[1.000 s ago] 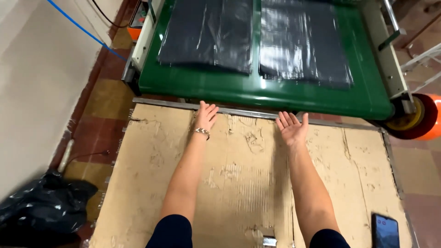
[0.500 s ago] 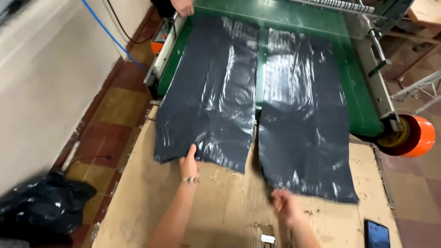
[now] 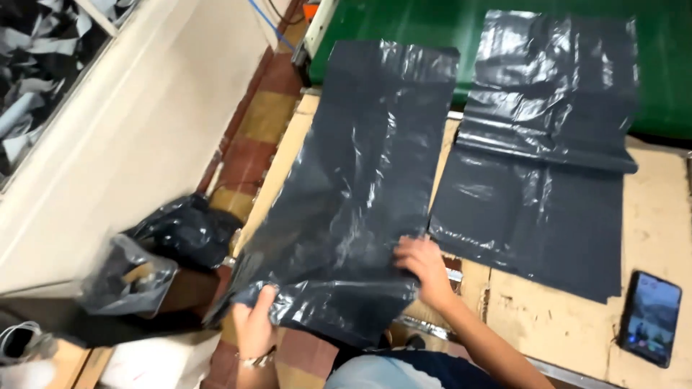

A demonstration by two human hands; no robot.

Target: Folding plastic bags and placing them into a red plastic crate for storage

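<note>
Since half a second ago, both dark grey glossy plastic bags have come further off the green belt (image 3: 432,21) and onto the cardboard-covered counter (image 3: 649,216), and the nearer end of the left one now hangs past the counter's edge in the person's hands.

That left-hand dark grey plastic bag (image 3: 360,180) is a long rectangle. Its long axis runs from the belt at the top down towards the person, leaning slightly leftwards at the near end. The far short edge lies flat and square on the belt; the near end is bunched and crumpled. The left hand (image 3: 254,324) is closed on the crumpled lower left corner, its fingers wrapped in the film. The right hand (image 3: 424,266) presses on the bag's lower right edge with fingers curled; whether it pinches the film or only rests there cannot be told.

The second dark grey plastic bag (image 3: 537,166) lies just beside it, parallel, with a raised crease across its middle. Its top edge is cut off by the frame.

Both bags are thin, shiny and wrinkled, catching streaks of light. The cardboard is matt, scuffed and torn. A dark rectangular smartphone (image 3: 651,318) rests at the counter's right corner. On the tiled floor to the left sit crumpled black plastic heaps (image 3: 184,230), blurred and hard to make out.
</note>
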